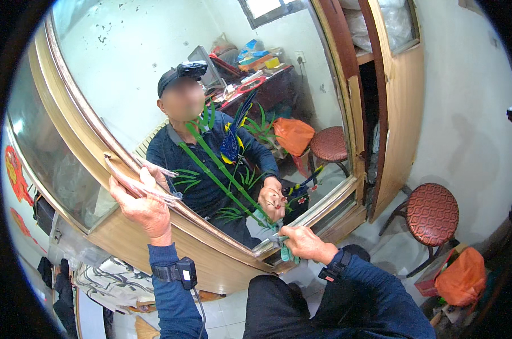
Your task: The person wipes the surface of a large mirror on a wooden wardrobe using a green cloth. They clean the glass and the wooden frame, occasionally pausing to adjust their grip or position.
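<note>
A large wood-framed mirror with painted bamboo and birds stands tilted in my view. My left hand is raised at its left frame edge, palm up, its fingers around a pinkish-white strip. The strip's upper end meets a small dark spot on the frame; its lower end is frayed. At the mirror's bottom frame rail, my right hand grips a crumpled teal-and-grey cloth. Something thin and pale sticks out by its fingertips, too small to name. Both hands partly repeat in the glass.
Right of the mirror, a wooden cabinet door stands ajar, with plastic-wrapped things on a shelf. A round stool and an orange plastic bag are on the floor at right. A patterned white cloth lies at lower left. The mirror reflects a cluttered desk.
</note>
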Tool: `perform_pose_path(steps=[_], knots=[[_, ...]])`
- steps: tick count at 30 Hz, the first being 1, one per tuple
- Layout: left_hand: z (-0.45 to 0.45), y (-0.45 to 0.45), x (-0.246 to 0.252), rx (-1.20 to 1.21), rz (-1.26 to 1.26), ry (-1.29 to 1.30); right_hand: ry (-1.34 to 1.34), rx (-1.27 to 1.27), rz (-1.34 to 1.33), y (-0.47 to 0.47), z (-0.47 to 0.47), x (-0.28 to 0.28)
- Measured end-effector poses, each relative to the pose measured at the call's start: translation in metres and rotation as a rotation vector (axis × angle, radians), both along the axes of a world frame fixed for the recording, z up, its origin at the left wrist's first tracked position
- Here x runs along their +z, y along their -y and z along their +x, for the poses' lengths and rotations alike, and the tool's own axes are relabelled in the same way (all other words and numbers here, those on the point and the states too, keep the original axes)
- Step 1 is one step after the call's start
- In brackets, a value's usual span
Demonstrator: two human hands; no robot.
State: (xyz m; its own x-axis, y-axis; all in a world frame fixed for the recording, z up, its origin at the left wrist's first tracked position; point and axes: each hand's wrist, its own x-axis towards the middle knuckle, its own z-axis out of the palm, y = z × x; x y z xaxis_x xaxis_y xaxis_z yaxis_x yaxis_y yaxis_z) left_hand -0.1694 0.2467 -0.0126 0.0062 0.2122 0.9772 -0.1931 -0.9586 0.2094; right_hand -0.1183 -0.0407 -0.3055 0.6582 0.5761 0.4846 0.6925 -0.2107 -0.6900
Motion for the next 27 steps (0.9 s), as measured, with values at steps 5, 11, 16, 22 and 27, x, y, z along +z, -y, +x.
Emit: perform_pose_path(steps=[5,11,16,22,27], knots=[[0.003,-0.005,-0.001,-0.104,-0.013,0.017,-0.058,-0.020,0.224,-0.017,-0.011,-0.039],[-0.033,0.027,0.003,0.102,0.165,-0.049,-0.652,-0.205,0.190,-0.005,-0.014,-0.106],[-0.028,0.097,0.001,0.172,0.502,0.016,-0.700,-0.077,0.187,0.000,0.008,-0.124],[0.077,0.166,0.046,-0.041,0.912,-0.133,-0.616,-0.055,0.083,0.006,0.013,-0.116],[0.122,0.191,0.077,0.045,0.883,-0.129,-0.632,-0.058,0.079,0.008,0.012,-0.111]])
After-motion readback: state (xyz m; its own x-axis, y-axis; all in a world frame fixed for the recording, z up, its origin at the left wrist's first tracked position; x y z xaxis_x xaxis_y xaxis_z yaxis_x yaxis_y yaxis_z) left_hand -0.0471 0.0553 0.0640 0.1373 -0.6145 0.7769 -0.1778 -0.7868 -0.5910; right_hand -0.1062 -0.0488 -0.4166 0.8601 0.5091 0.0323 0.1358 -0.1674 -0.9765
